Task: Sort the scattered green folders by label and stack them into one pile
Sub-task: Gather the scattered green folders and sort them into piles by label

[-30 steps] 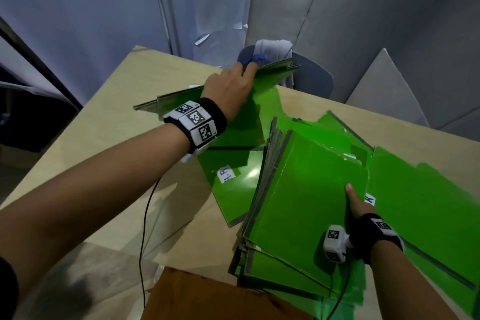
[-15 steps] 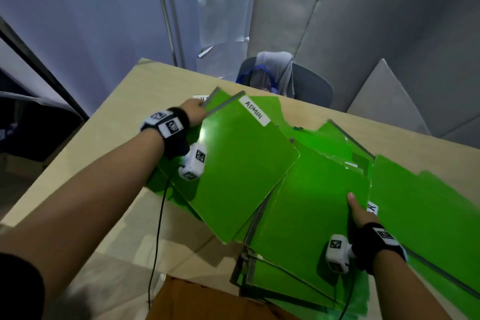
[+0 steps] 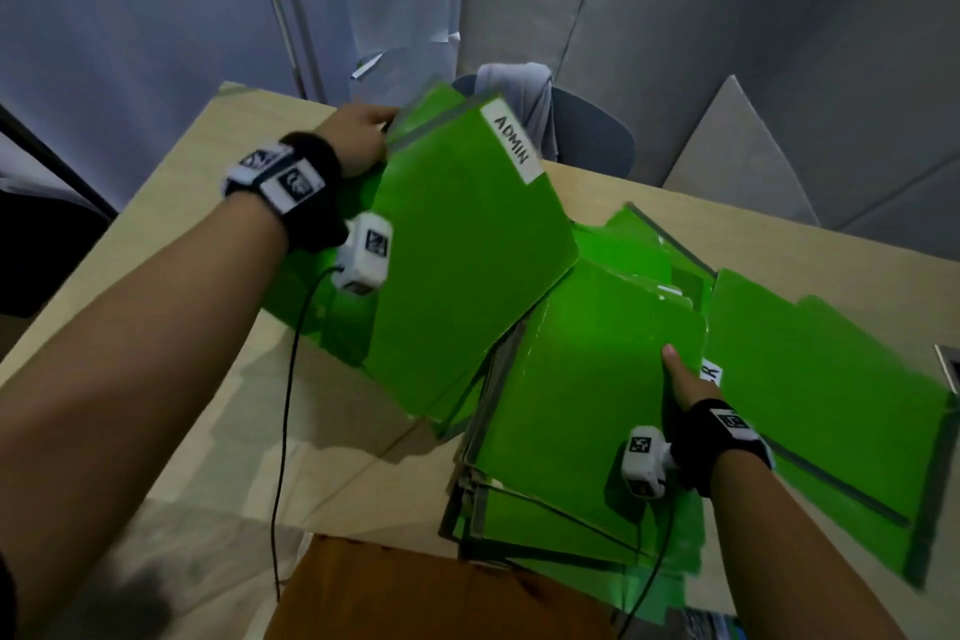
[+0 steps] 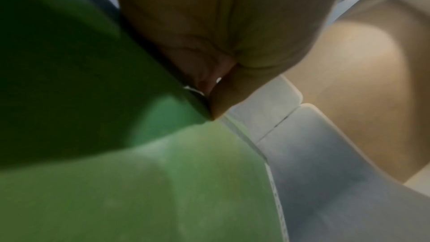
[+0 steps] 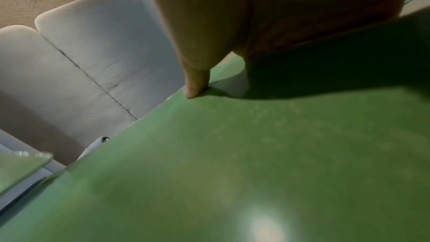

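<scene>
My left hand (image 3: 363,135) grips the far corner of a green folder labelled ADMIN (image 3: 467,244) and holds it tilted up above the table. In the left wrist view the fingers (image 4: 216,102) pinch the folder edge (image 4: 139,80). My right hand (image 3: 680,385) holds the right edge of a raised stack of green folders (image 3: 582,411), thumb on top; the other fingers are hidden beneath. The right wrist view shows the thumb (image 5: 195,84) pressing on the top folder (image 5: 256,154). More green folders (image 3: 821,379) lie scattered to the right.
The wooden table (image 3: 182,224) has bare surface at the left. A grey chair (image 3: 582,130) with cloth on it stands behind the far edge. A brown box (image 3: 415,592) sits at the near edge. Grey padded walls (image 3: 727,16) surround the table.
My left hand has pulled the ADMIN folder off the far pile, turned it label up and lifted it higher toward the stack. The right hand has kept its hold on the stack.
</scene>
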